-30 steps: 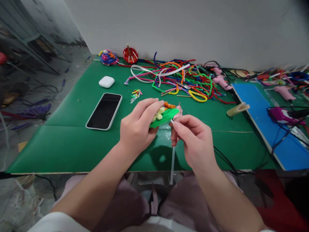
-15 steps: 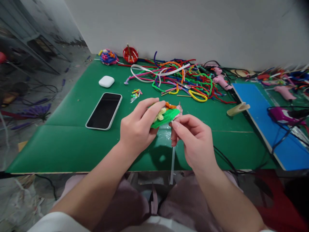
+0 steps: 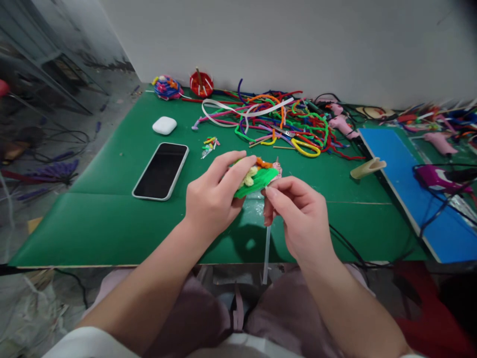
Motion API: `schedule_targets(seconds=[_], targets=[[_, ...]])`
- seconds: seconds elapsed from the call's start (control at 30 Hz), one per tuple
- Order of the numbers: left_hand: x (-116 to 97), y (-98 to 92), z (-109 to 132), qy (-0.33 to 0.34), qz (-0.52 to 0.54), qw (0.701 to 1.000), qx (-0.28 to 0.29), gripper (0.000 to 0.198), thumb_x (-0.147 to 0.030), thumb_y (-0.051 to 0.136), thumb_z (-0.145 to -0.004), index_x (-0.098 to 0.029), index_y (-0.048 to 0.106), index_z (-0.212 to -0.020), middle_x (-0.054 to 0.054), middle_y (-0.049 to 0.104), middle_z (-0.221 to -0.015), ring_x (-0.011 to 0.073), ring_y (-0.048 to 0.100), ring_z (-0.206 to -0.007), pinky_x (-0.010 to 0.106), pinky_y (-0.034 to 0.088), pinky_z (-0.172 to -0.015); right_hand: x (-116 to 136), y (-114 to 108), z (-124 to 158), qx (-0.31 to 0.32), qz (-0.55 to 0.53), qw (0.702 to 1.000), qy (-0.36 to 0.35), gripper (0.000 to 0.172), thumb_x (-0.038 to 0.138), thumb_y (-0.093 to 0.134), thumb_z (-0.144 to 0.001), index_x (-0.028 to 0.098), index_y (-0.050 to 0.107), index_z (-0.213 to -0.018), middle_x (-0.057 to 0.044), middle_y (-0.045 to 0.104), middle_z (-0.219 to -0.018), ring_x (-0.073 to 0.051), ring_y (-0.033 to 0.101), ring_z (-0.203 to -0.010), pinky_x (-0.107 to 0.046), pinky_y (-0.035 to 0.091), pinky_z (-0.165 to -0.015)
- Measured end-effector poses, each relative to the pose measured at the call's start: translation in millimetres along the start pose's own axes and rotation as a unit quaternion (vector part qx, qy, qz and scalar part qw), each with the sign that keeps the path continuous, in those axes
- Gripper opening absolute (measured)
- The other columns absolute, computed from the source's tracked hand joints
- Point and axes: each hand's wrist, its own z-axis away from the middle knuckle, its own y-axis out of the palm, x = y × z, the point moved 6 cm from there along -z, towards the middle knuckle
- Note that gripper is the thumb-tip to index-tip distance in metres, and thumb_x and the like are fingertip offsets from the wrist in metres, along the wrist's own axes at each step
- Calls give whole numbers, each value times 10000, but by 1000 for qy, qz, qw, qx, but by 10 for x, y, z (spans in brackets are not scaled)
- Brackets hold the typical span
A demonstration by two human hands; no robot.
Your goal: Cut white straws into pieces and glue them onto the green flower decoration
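1. Head view, centre of the frame: my left hand (image 3: 212, 199) cups the green chenille piece (image 3: 257, 181). The fingers are curled over its top and the thumb is tucked beneath, so it sits just above the green mat (image 3: 112, 219), with yellow and orange fuzzy bits poking out at its upper edge.
2. Just right of centre, my right hand (image 3: 298, 219) pinches the top of the white stick (image 3: 267, 253) between thumb and forefinger, right against the green piece's lower right end. The other fingers are folded in behind. The stick hangs straight down past the mat's near edge.
3. The piece looks light, soft and fuzzy (probably a thin wire core, so it bends where pressed). I judge that a loose, wide grip around its body suits it, and a firm pinch belongs on the stiff stick close to the joint. Squeezing the fluffy parts would likely flatten them.
4. Left of centre lies a phone (image 3: 161, 171), face up, with a white earbud case (image 3: 164, 126) above it.
5. Upper middle: a tangle of pipe cleaners (image 3: 283, 122), with yellow-handled scissors (image 3: 304, 147) at its lower edge. A blue board (image 3: 410, 189) fills the right side.
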Motion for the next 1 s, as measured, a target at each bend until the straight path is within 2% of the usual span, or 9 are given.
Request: schedule_targets(seconds=[0.43,0.6,0.8,1.0], targets=[[3,2,-2,-7,-7,1000,1,375,-135,476,-814,-226,511,-1176,56,595,-1174,153,575,-1084,250,480,-898,-9,-10,1,-2,0,1000,8,92,286,636,-783,207,632,-737,58,580,-528,-75,548,-463,-189,468,-438],[13,-14,-11,-1,-12,1000,-6,367,-140,460,-829,-228,511,-1182,53,595,-1171,159,576,-1084,254,475,-906,-47,-9,16,0,-5,999,43,171,366,615,-794,203,647,-751,29,642,-577,-96,594,-487,-207,495,-452],[41,-54,-22,34,-15,999,-12,393,-125,482,-822,-224,516,-1201,72,575,-1201,178,566,-1097,283,482,-913,-94,12,17,24,-20,997,66,277,445,532,-842,201,650,-785,9,678,-618,-94,609,-471,-195,463,-433],[101,-119,-52,45,-17,999,-10,418,-165,433,-866,-290,477,-1263,52,517,-1283,204,552,-1126,322,519,-880,-183,48,14,48,-15,994,97,372,529,501,-832,189,649,-797,-10,689,-642,-108,623,-485,-195,453,-422]])
